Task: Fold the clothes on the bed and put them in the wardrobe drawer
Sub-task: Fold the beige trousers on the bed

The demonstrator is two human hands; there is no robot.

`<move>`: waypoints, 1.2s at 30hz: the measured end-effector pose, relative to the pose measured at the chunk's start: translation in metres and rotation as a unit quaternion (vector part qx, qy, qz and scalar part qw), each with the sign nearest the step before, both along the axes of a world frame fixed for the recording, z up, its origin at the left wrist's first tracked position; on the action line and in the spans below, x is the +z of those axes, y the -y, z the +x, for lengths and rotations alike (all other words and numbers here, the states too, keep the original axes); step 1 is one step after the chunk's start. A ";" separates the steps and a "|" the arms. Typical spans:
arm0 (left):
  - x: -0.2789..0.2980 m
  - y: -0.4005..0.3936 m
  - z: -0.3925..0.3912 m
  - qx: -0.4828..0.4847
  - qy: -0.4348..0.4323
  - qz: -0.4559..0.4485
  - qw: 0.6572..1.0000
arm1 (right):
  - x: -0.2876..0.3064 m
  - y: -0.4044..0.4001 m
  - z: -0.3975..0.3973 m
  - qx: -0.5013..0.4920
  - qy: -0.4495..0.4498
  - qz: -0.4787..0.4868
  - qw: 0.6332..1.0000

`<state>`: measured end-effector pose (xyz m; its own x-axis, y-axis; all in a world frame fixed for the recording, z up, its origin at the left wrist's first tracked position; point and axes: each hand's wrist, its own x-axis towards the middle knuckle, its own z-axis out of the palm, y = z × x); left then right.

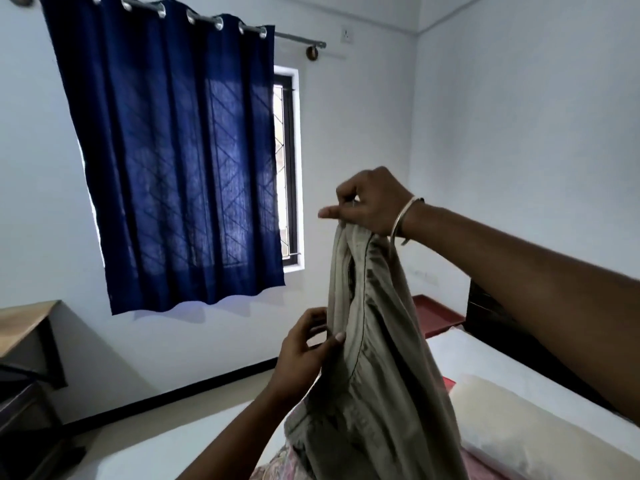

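Note:
A khaki-grey garment [377, 375], trousers by the look of it, hangs in the air in front of me. My right hand [372, 202], with a metal bangle on the wrist, grips its top end high up. Lower and to the left, my left hand [304, 348] pinches the garment's left edge between thumb and fingers. The cloth's lower part drops out of view at the bottom. A patterned pink cloth [280, 464] peeks out below it. The wardrobe drawer is not in view.
The bed [491, 362] with a white sheet and a cream pillow [530, 431] lies at the lower right. A red tray-like surface [433, 313] sits by the wall. A blue curtain [173, 150] covers the window. A wooden desk [24, 323] stands at the left.

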<state>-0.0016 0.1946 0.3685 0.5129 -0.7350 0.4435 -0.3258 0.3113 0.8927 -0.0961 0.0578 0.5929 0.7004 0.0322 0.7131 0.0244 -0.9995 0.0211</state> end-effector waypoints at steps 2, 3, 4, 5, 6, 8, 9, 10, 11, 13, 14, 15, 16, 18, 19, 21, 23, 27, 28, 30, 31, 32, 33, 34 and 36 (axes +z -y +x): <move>-0.002 0.003 0.006 -0.012 -0.032 0.052 0.998 | 0.022 0.003 -0.005 -0.019 0.044 0.030 0.998; -0.006 0.004 0.010 -0.030 -0.049 0.083 0.995 | 0.031 0.006 -0.008 -0.027 0.070 0.051 0.996; -0.006 0.005 0.013 -0.051 -0.062 0.104 0.991 | 0.042 0.009 -0.012 -0.032 0.098 0.074 0.992; -0.007 0.005 0.017 -0.064 -0.061 0.130 0.988 | 0.052 0.012 -0.015 -0.037 0.121 0.098 0.987; -0.006 0.004 0.021 -0.073 -0.052 0.157 0.984 | 0.061 0.015 -0.019 -0.040 0.139 0.121 0.982; 0.000 0.003 0.032 -0.054 0.036 0.227 0.972 | 0.077 0.024 -0.027 -0.037 0.171 0.151 0.973; 0.006 0.003 0.041 -0.023 0.104 0.249 0.963 | 0.084 0.030 -0.032 -0.037 0.186 0.157 0.969; 0.013 0.003 0.049 0.017 0.159 0.250 0.955 | 0.088 0.036 -0.037 -0.043 0.196 0.159 0.967; 0.023 0.002 0.058 0.067 0.198 0.231 0.950 | 0.090 0.042 -0.042 -0.051 0.199 0.159 0.966; 0.046 0.000 0.077 0.159 0.235 0.181 0.942 | 0.091 0.058 -0.052 -0.062 0.175 0.160 0.969; 0.061 -0.004 0.086 0.192 0.245 0.178 0.933 | 0.090 0.066 -0.057 -0.065 0.155 0.164 0.972; 0.076 -0.007 0.097 0.215 0.254 0.191 0.923 | 0.087 0.074 -0.064 -0.066 0.139 0.172 0.973; 0.091 -0.012 0.109 0.233 0.267 0.205 0.912 | 0.084 0.081 -0.071 -0.061 0.124 0.183 0.973; 0.119 -0.025 0.127 0.269 0.312 0.219 0.885 | 0.074 0.092 -0.084 -0.042 0.092 0.202 0.974; 0.131 -0.031 0.135 0.305 0.336 0.219 0.864 | 0.071 0.096 -0.089 -0.028 0.075 0.207 0.975; 0.150 -0.038 0.144 0.394 0.361 0.225 0.815 | 0.063 0.096 -0.096 0.000 0.054 0.215 0.975; 0.164 -0.031 0.148 0.449 0.308 0.239 0.804 | 0.056 0.088 -0.100 0.036 0.037 0.226 0.973; 0.192 -0.008 0.150 0.412 0.049 0.156 0.896 | 0.046 0.078 -0.095 0.022 -0.096 0.177 0.979; 0.195 -0.001 0.145 0.392 0.049 0.138 0.908 | 0.041 0.077 -0.093 0.004 -0.145 0.156 0.977; 0.200 0.009 0.127 0.339 0.113 0.119 0.927 | 0.026 0.069 -0.085 -0.043 -0.219 0.125 0.967; 0.201 0.014 0.116 0.299 0.145 0.116 0.936 | 0.015 0.061 -0.079 -0.070 -0.226 0.117 0.965; 0.202 0.019 0.102 0.247 0.175 0.112 0.947 | 0.003 0.048 -0.073 -0.089 -0.214 0.119 0.965; 0.202 0.024 0.089 0.190 0.204 0.108 0.954 | -0.008 0.033 -0.064 -0.091 -0.187 0.132 0.969; 0.204 0.029 0.075 0.136 0.231 0.112 0.957 | -0.018 0.016 -0.055 -0.080 -0.151 0.166 0.971; 0.206 0.034 0.051 0.046 0.261 0.124 0.956 | -0.033 -0.012 -0.033 -0.063 -0.101 0.235 0.965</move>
<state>0.0490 0.1602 0.5746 0.3367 -0.8130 0.4751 -0.7637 0.0594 0.6429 -0.1289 0.0693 0.5596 0.8032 -0.3561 0.4775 -0.1419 -0.8929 -0.4272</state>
